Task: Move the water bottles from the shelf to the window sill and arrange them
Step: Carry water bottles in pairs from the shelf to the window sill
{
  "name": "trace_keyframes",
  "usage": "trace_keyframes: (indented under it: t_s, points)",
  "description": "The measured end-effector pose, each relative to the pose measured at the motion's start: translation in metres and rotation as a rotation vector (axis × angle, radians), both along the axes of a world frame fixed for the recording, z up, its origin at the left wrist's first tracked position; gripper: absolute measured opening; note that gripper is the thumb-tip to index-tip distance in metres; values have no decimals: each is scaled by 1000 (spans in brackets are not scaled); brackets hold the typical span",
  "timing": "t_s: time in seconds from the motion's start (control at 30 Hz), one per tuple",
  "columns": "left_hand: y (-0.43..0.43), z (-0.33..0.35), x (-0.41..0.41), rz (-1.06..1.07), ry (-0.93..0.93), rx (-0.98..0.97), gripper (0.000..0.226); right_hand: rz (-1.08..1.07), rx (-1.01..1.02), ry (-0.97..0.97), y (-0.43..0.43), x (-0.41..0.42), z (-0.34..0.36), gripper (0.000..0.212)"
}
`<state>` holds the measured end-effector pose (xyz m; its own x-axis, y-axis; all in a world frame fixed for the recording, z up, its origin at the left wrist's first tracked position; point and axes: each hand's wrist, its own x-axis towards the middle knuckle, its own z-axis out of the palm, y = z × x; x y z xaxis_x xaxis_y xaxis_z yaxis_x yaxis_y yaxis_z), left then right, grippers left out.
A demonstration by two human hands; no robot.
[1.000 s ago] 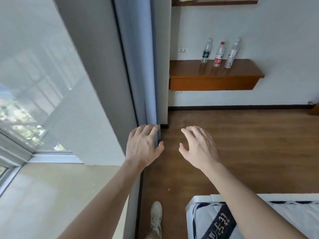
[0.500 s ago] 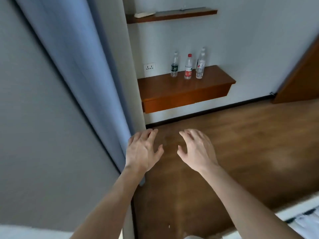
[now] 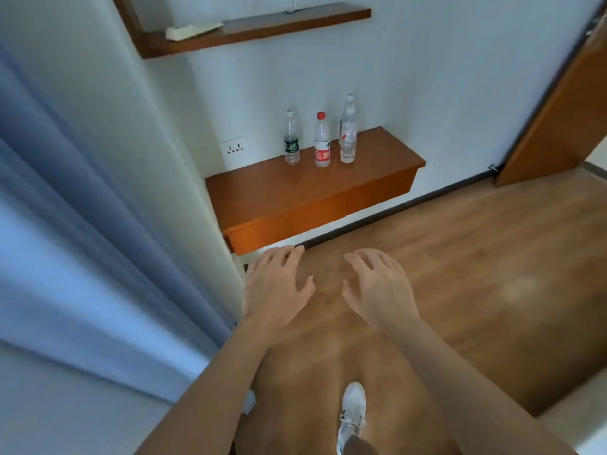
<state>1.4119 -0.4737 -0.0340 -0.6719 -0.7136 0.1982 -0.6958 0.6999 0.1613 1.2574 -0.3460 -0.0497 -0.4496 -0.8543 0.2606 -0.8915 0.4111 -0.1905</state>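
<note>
Both hands empty. My left hand (image 3: 276, 284) is held out in front, fingers spread and relaxed, grasping nothing. My right hand (image 3: 377, 287) is just beside it, fingers loosely bent, also holding nothing. Both hang over the wood floor (image 3: 476, 257), touching nothing.

The bottles are ahead of and above both hands, well out of reach, upright in a row on the brown wall shelf (image 3: 295, 198). The green-label bottle (image 3: 291, 142) is on the left, the red-cap bottle (image 3: 322, 144) is in the middle, and the clear bottle (image 3: 348, 133) is up ahead of my right hand. There is something dark behind the clear one, maybe a shadow or maybe a fourth bottle; I can't tell.

Left of my left hand are the blue curtain (image 3: 82, 224) and a white wall edge. The wall socket (image 3: 234, 148) sits left of the bottles. A higher shelf (image 3: 262, 27) is far above. An orange door (image 3: 565, 110) is off to the right of my right hand. My white shoe (image 3: 353, 412) is below the hands.

Progress looks like zero: no bottle has been moved, none is in hand, and the window sill is not in view. Left to do is close the gap to the shelf, grip the bottles, carry them to the sill and line them up. There are three bottles and two hands, so probably more than one trip.
</note>
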Motion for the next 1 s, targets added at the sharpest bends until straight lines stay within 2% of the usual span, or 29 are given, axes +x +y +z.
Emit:
trace_keyframes:
  t_s: [0.37, 1.0]
  points:
    - [-133, 6, -206, 21, 12, -17, 58, -23, -18, -34, -132, -200, 11, 48]
    - [-324, -31, -366, 36, -38, -8, 61, -28, -4, -51, -316, -391, -28, 51]
